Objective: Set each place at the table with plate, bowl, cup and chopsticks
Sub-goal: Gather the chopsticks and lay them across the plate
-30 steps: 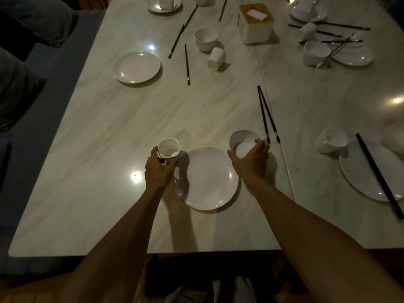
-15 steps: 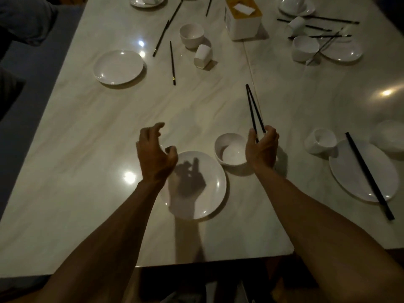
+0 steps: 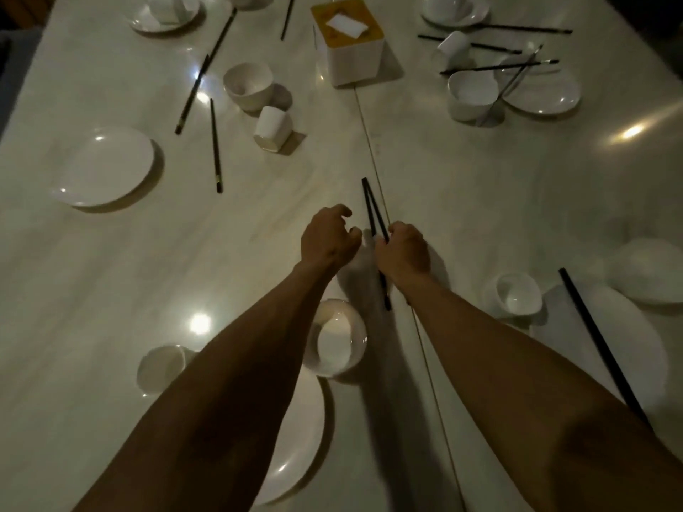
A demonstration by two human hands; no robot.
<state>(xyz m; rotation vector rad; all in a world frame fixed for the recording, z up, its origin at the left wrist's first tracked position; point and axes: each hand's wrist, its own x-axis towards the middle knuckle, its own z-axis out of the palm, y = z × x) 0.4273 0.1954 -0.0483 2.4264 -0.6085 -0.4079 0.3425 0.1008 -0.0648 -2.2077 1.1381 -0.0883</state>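
My right hand (image 3: 403, 253) is closed around a pair of black chopsticks (image 3: 370, 206) near the seam in the middle of the table; their tips point away from me. Just to its left, my left hand (image 3: 327, 240) hovers with curled fingers apart and nothing in it. Nearer to me stand a white bowl (image 3: 338, 338), a white plate (image 3: 299, 437) partly under my left forearm, and a white cup (image 3: 160, 367) to the plate's left.
To the right lie a plate (image 3: 628, 349) with black chopsticks (image 3: 598, 341) across it, a cup (image 3: 517, 295) and a bowl (image 3: 654, 269). At far left are a plate (image 3: 105, 166), loose chopsticks (image 3: 215, 142), a bowl (image 3: 248, 85) and a tipped cup (image 3: 272, 129). A tissue box (image 3: 349, 42) stands at centre back.
Both hands have left the cup and bowl and reached forward. My right hand has closed on the chopsticks, and my left hand has come up beside it. The view has shifted forward.
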